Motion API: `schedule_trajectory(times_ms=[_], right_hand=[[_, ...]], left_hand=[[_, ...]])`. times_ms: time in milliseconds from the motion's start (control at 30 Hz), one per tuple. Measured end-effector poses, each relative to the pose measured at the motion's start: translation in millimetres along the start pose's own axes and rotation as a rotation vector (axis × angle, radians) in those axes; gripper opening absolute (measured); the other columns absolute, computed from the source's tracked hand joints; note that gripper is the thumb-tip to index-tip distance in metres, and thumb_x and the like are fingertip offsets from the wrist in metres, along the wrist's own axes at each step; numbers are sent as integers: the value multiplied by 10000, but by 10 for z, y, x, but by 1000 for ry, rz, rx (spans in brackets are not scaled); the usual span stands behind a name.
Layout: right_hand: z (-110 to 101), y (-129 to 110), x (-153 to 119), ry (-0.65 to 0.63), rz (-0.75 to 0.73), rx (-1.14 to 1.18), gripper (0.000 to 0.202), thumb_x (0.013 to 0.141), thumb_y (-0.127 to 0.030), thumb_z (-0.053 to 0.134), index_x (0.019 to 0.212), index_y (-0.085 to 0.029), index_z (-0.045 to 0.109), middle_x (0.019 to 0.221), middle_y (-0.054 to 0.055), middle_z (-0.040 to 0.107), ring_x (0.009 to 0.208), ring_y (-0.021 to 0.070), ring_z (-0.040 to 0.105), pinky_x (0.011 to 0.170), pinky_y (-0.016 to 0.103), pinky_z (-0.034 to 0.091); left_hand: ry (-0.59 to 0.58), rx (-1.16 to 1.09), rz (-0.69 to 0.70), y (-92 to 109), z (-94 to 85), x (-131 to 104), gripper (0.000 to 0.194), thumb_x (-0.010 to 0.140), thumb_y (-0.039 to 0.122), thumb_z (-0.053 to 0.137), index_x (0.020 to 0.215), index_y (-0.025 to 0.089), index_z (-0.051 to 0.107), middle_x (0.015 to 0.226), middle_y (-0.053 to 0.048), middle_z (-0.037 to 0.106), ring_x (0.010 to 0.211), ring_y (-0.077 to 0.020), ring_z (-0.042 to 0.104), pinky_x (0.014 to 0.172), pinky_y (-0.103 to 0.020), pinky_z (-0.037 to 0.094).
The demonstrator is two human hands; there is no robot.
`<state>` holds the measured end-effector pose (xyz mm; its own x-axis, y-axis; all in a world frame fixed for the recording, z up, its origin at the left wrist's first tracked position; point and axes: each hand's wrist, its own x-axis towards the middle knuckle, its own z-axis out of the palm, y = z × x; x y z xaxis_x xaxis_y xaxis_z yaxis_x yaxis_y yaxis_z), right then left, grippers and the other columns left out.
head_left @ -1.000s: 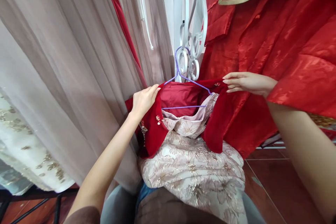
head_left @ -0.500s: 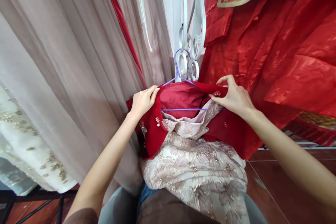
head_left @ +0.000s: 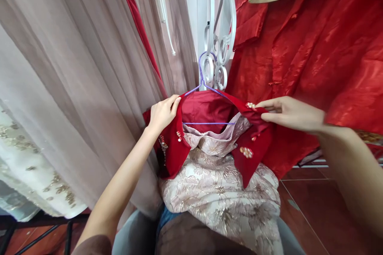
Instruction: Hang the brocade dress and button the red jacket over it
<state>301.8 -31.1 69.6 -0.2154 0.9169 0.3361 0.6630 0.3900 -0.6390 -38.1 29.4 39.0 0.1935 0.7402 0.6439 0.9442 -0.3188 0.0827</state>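
Head: red jacket (head_left: 206, 108), seemingly velvet.

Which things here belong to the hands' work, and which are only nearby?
In the work:
red jacket
left hand and right hand, both gripping it
purple hanger inside it
pale patterned dress

Only nearby:
pale drapery
white scrollwork
shiny red garment

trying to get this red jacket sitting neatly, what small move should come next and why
Probably let the right hand ease its side of the red jacket outward and flatten it along the purple hanger: the cloth there looks bunched, while the left hand pinches the opposite edge, which could steady it.
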Motion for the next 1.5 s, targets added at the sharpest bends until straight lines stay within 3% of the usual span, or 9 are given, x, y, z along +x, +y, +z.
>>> schedule_trajectory(times_ms=[100,233,367,500,667,900,1067,1300,1500], right_hand=[[56,-84,-108,-415,-5,309,379,732,-430,658,1048,-226,694,977,68,724,957,259,669,805,398,561],[56,-264,-221,-580,-9,317,400,777,-423,668,1128,-233,663,1158,75,671,1086,246,623,879,365,547],[180,-288,-201,-424,12,261,378,814,-510,598,994,-183,656,991,86,697,905,227,666,726,351,586],[581,-79,-88,108,-6,-82,452,719,-572,664,924,-181,569,885,84,658,771,214,647,687,363,560],[1070,162,44,274,22,-391,361,770,-484,622,956,-195,513,893,91,629,788,261,630,574,358,514],[988,370,144,132,8,374,248,770,-438,624,856,-213,566,850,42,654,819,197,633,699,339,560],[870,342,-10,-53,1,804,273,747,-461,679,866,-228,600,872,8,656,819,161,639,746,324,576],[1303,111,80,-228,-111,711,238,775,-429,638,825,-208,564,832,8,645,796,163,633,709,333,593],[1585,-63,93,71,-138,313,195,801,-364,594,817,-222,461,743,8,598,620,152,597,555,298,562]], left_hand=[[8,-66,16,-21,3,12,431,982,412,221,1133,261,596,1052,-37,700,980,-229,640,765,-288,425],[9,-69,-35,29,84,47,401,940,471,327,1088,205,587,1025,-87,678,1012,-277,599,905,-410,402],[17,-76,-98,149,214,98,325,825,334,537,1102,164,557,1045,-135,644,1056,-337,568,945,-502,393],[66,-178,-60,204,297,61,606,669,20,493,1268,99,441,1280,-187,525,1280,-334,426,1098,-536,253],[220,-407,-2,225,313,-244,805,673,1,453,1430,160,230,1547,-150,170,1447,-298,73,1152,-550,103],[585,-504,-411,437,441,-827,506,767,143,581,1253,183,446,1287,-151,411,1139,-240,502,964,-399,444],[439,-735,-543,520,654,-906,321,787,201,596,1085,193,478,1044,-82,549,884,-165,584,744,-295,511],[311,-903,-392,754,418,-581,254,823,223,564,1068,178,512,1000,-69,606,911,-159,606,789,-290,510],[206,-938,-251,784,401,-594,271,867,301,552,1119,201,564,1116,-86,550,955,-148,596,826,-283,524]])
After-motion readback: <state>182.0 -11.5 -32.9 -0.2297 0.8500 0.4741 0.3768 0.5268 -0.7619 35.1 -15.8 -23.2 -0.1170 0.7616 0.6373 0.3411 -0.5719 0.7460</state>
